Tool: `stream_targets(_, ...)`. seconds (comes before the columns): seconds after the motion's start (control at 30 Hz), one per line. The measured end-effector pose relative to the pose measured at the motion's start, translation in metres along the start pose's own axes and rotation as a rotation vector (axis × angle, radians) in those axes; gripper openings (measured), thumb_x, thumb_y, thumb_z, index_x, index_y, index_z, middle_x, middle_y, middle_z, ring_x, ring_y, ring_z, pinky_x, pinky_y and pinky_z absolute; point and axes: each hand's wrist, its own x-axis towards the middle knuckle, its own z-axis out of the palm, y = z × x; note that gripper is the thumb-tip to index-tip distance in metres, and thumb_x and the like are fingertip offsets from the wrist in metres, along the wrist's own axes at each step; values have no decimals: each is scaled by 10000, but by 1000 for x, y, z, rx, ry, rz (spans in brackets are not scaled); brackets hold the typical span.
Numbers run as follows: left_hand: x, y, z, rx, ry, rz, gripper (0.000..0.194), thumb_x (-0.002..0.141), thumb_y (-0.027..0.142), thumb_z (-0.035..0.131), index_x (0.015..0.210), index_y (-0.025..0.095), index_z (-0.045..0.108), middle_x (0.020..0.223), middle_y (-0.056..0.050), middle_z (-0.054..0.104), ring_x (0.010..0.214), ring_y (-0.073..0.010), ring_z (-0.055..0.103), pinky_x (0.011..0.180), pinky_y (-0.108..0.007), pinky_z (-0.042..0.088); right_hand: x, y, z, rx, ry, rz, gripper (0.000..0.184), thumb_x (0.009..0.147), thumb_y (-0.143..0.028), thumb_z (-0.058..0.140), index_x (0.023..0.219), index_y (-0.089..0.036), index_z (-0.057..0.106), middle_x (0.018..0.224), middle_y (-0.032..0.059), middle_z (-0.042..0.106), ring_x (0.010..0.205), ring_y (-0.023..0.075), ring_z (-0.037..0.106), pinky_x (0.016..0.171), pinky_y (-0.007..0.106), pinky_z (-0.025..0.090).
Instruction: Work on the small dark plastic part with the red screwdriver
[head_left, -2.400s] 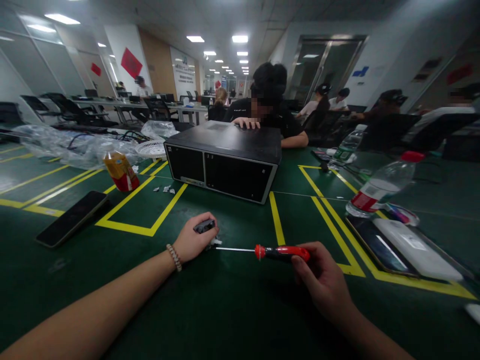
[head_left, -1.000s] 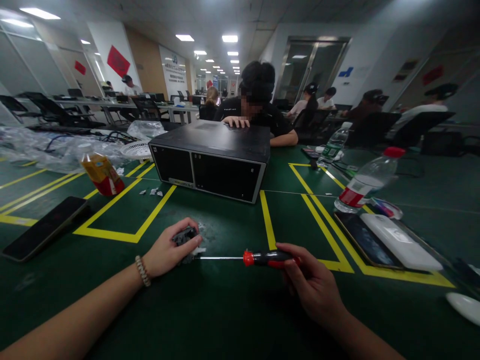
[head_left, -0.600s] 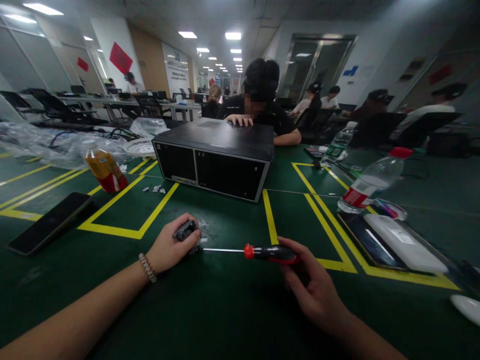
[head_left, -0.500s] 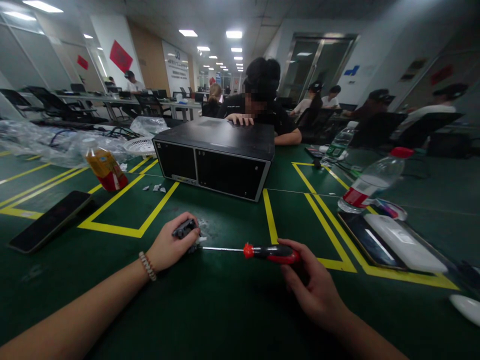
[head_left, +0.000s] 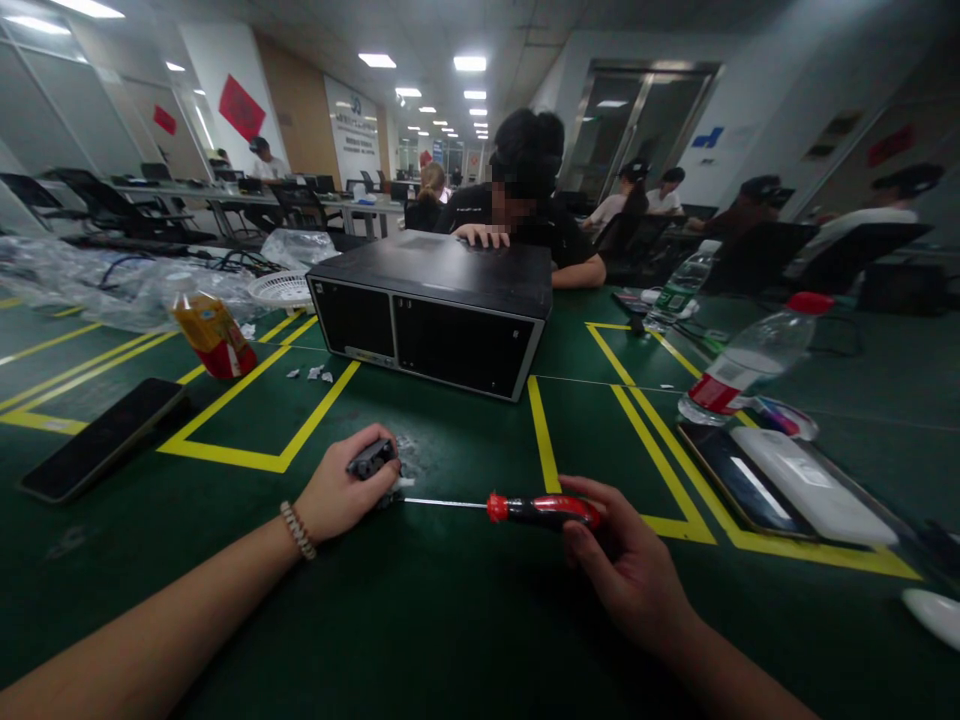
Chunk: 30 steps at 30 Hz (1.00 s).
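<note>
My left hand point(head_left: 341, 490) is closed around a small dark part point(head_left: 370, 460) and presses it to the green table point(head_left: 450, 610). In my right hand point(head_left: 626, 565) lies the handle of a red-and-black screwdriver point(head_left: 544, 510), fingers wrapped round it. Its thin shaft runs left and level, and the tip meets the small part just under my left fingers. A beaded bracelet sits on my left wrist. Pale scuffs or crumbs mark the mat beside the part.
A black computer case point(head_left: 435, 315) lies ahead, a seated person's hand on its top. A phone point(head_left: 101, 438) and a drink carton point(head_left: 214, 340) are at left. A water bottle point(head_left: 754, 360), a dark tablet and a white device point(head_left: 814, 485) are at right. Yellow tape lines cross the mat.
Both hands have stayed in place, the screwdriver tip still at the part; my fingers on the handle have shifted slightly. The view has wobbled a little.
</note>
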Motion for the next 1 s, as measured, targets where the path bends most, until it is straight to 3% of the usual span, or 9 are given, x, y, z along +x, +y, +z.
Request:
stream_targets(0.13,1,-1,1,16,-3,-3,149,911,330,601,956,188,607,832,-9,645,705,-177,619,636,-291,491,0,1,0,35,-23,-41,292,1029,-304,548,1307,-272,633,811,14,699,576,159,644,509,267,536)
stream_targets(0.3,1,-3,2,34,-26,18,147,922,329,601,969,190,617,851,-13,657,720,-178,624,649,-290,495,0,-4,-3,-44,-42,-66,412,966,-220,593,1373,-286,583,1124,89,729,771,217,714,617,328,575)
stream_targets(0.5,2,-3,1,2,-10,12,129,898,311,602,943,193,626,836,-12,651,722,-178,615,653,-292,489,-1,-4,-2,-10,-100,0,431,997,-251,552,1425,-230,517,884,55,719,623,193,676,539,315,545)
stream_targets(0.63,2,-3,0,-25,-9,-2,140,898,323,599,937,191,625,843,-16,646,729,-182,621,662,-303,497,-3,0,-2,19,-126,26,332,1039,-346,517,1330,-202,585,714,9,679,569,186,674,520,303,539)
stream_targets(0.77,2,-3,0,-33,-36,1,142,897,321,610,949,189,617,854,-19,647,735,-182,624,667,-305,505,-3,2,-3,-49,-105,4,311,1031,-398,529,1209,-200,690,686,7,677,504,164,632,473,283,510)
stream_targets(0.9,2,-2,1,-29,-26,7,139,903,319,608,959,192,616,863,-22,653,749,-183,626,671,-300,515,-2,1,-2,-80,-33,-2,399,1017,-406,559,1350,-198,627,680,-1,663,510,171,625,463,278,504)
stream_targets(1.0,1,-1,1,-22,-30,10,148,908,325,610,970,191,627,878,-27,665,753,-186,637,672,-301,523,-1,2,0,-10,0,8,358,1026,-401,558,1331,-221,609,698,-6,653,519,166,627,468,271,511)
